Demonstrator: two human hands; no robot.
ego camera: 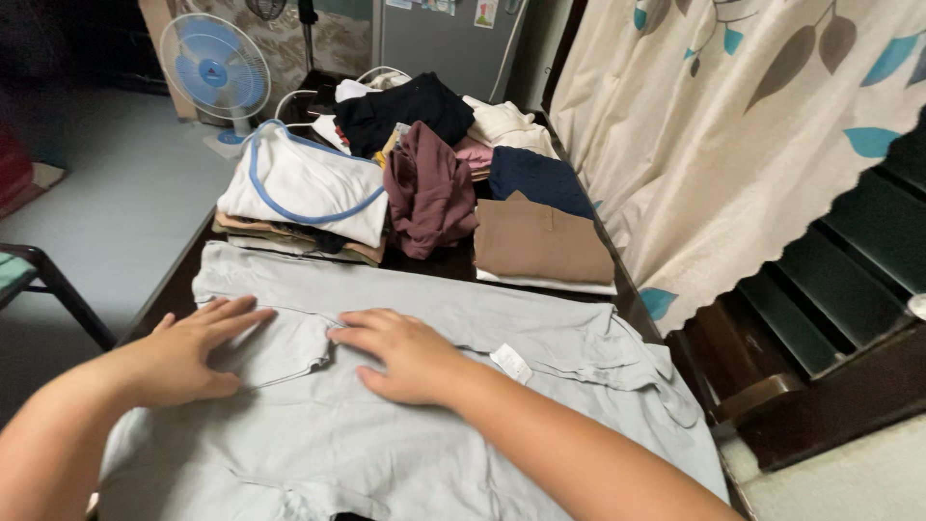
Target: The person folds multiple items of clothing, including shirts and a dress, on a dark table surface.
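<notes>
Both hands, left (183, 357) and right (405, 355), fingers spread flat on pale grey cotton shirt (405, 434), one fold begun; folded stacks (540, 241) far, crumpled maroon garment (429, 188) unfolded

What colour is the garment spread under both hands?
Pale grey-blue, plain; the garment shows best in the head view.

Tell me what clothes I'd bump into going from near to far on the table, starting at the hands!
Left hand and right hand flat on the pale grey shirt → folded brown garment → crumpled maroon garment → black garment at the back.
</notes>
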